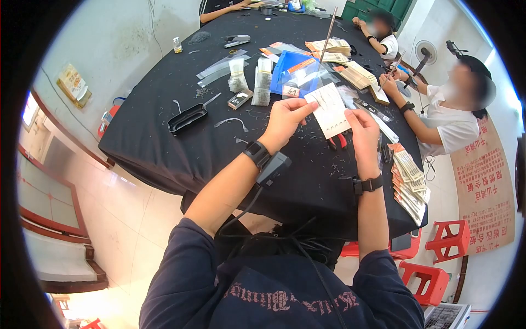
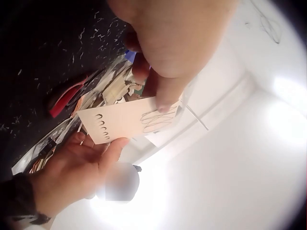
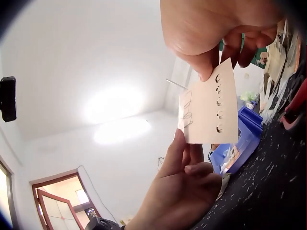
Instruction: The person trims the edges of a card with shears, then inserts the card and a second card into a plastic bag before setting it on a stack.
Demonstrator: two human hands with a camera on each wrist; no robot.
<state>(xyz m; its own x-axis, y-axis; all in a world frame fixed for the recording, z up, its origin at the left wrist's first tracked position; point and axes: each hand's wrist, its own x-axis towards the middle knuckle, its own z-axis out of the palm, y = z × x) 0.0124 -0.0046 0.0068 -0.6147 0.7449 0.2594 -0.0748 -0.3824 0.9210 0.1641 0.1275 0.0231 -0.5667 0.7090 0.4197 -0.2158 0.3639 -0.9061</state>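
Observation:
Both hands hold up a small white card (image 1: 331, 125) above the near side of the black-clothed table. A row of small dark curved pieces like hooks lines one end of the card, and thin looped strands lie at the other. My left hand (image 1: 285, 122) pinches the looped end, thumb on the face, as the left wrist view shows. With thumb and fingers my right hand (image 1: 363, 134) pinches the card's edge near the curved pieces. In the right wrist view the card (image 3: 208, 112) stands tilted between the two hands. Red-handled pliers (image 1: 342, 141) lie below the card.
A blue tray (image 1: 279, 74) with a "64" label lies beyond the card. Left of it are bundled clear strips (image 1: 263, 82) and a narrow black box (image 1: 187, 118). Orange-and-white printed cards (image 1: 408, 178) pile at the right edge. Other people sit around the table.

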